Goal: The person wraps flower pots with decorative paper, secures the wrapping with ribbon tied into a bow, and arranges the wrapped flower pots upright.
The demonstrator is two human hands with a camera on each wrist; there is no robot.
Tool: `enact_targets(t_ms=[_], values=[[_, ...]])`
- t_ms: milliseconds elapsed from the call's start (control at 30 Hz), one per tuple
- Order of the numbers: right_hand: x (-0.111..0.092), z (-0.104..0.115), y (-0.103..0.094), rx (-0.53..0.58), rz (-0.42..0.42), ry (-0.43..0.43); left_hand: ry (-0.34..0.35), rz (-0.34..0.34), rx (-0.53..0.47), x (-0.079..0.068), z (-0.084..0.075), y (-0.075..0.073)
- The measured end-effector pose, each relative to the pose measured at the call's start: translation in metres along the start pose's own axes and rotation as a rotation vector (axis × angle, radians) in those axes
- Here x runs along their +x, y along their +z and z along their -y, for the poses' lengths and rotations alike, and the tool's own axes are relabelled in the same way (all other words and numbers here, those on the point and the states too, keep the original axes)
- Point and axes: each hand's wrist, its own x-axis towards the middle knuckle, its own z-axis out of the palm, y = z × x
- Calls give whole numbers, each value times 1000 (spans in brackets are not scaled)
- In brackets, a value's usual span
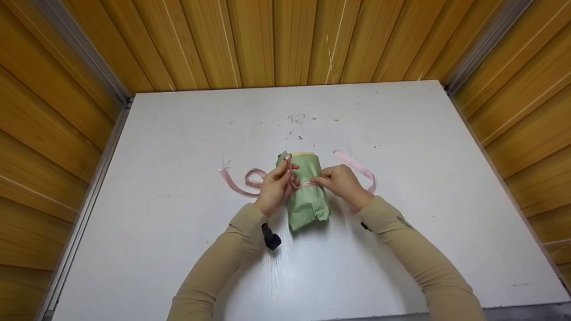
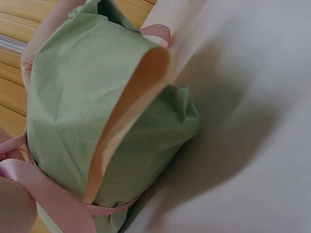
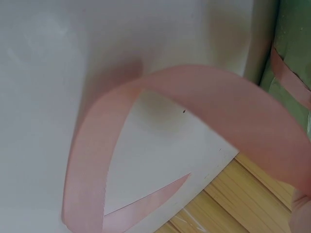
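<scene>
A bundle wrapped in green paper [image 1: 308,207] lies on the white table between the hands, with a thin pink ribbon [image 1: 307,184] round its middle. My left hand [image 1: 274,189] pinches the ribbon at the bundle's left side, fingers raised. On the other side my right hand [image 1: 342,182] pinches ribbon close against the paper. In the left wrist view the green paper [image 2: 82,97] shows a folded edge with a tan inner side [image 2: 129,116]. The right wrist view has a wide ribbon tail [image 3: 209,92] arching to fingers [image 3: 300,213] at the frame's edge.
Loose ribbon curls on the white table [image 1: 178,249] at both sides of the bundle. Wood-look panels [image 1: 250,44] wall the table at the back, left and right. Small dark marks [image 1: 296,119] spot the surface beyond the bundle.
</scene>
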Motion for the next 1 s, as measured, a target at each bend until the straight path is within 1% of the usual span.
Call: enact_targets(t_ms=[200,367,400,500,567,667,733,800,867,900,1000], values=[[-1,-1,-1,20,14,21,19,-49,34,1,3,1],[-2,-3,-1,20,11,24,2,-13,28,3,5,0],[-2,-3,0,17,9,20,-4,-15,29,4,5,1],[-2,-4,0,25,9,26,-15,-60,17,7,8,0],[-3,-4,0,29,15,31,-5,-104,2,8,11,-2],[-3,-3,0,34,22,0,12,-162,-6,9,15,-5],[-3,-3,-1,40,13,-29,25,-169,-13,9,15,-5],[-3,-5,-1,46,-5,-55,33,-160,-7,9,15,-4],[-3,-5,-2,55,-2,-40,45,-154,-1,8,16,-3],[-3,-6,-2,58,12,-21,50,-156,2,8,16,-3],[-3,-8,-3,68,85,52,56,-173,19,7,18,-3]])
